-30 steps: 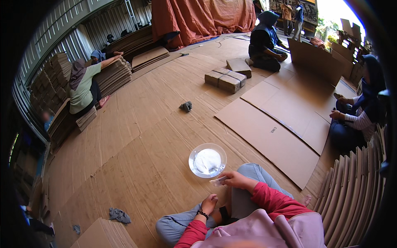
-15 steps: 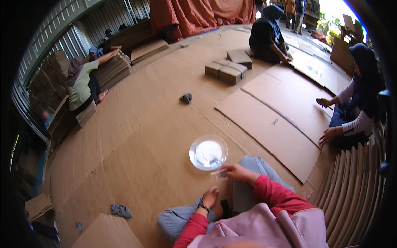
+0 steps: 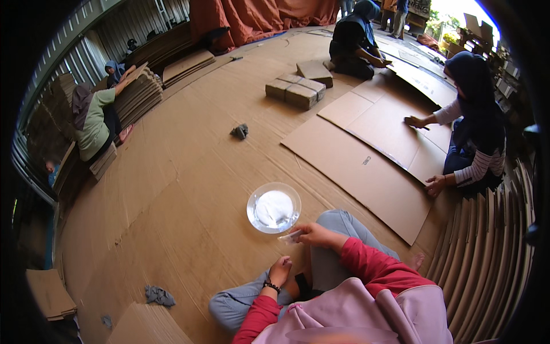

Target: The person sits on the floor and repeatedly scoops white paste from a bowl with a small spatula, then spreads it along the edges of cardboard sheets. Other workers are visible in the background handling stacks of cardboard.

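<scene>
Clear glass or plastic dish [image 3: 274,207], round and shallow, sits on the cardboard floor [image 3: 172,218] just ahead of the person's knees; white matter, paste or powder, fills its middle. Right hand [image 3: 314,234] rests at the dish's near rim, just right of it, fingers pinched on a small pale strip [image 3: 290,236] whose tip points left along the rim. Dish lies forward and slightly left of those fingers. Left hand [image 3: 280,270] sits farther back on the leg, loosely curled, holding nothing visible. Right hand is clearly nearer. Grey rag [image 3: 240,131] lies well apart.
</scene>
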Tool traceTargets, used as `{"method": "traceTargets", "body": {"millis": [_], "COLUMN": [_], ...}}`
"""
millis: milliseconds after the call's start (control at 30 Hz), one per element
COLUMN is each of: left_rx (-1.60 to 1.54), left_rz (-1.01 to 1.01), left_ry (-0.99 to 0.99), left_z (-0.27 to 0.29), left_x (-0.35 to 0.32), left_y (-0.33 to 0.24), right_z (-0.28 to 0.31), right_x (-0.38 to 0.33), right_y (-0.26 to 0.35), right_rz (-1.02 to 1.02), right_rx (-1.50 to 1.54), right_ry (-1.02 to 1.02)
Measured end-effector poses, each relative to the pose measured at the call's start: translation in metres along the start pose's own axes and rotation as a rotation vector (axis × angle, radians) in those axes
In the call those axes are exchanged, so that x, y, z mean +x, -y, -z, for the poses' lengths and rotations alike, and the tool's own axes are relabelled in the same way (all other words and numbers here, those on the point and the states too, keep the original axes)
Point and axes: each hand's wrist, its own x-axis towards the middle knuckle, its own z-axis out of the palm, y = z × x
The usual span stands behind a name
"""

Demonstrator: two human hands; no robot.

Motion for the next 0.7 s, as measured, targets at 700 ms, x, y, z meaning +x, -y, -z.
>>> {"method": "traceTargets", "body": {"millis": [700], "left_rx": [-0.077], "left_rz": [-0.142], "left_ry": [-0.066], "left_z": [-0.007], "left_x": [0.004], "left_y": [0.014], "right_z": [-0.001], "right_x": [0.003], "right_y": [-0.009], "right_rz": [0.016], "right_rx": [-0.020], "right_ry": [-0.035]}}
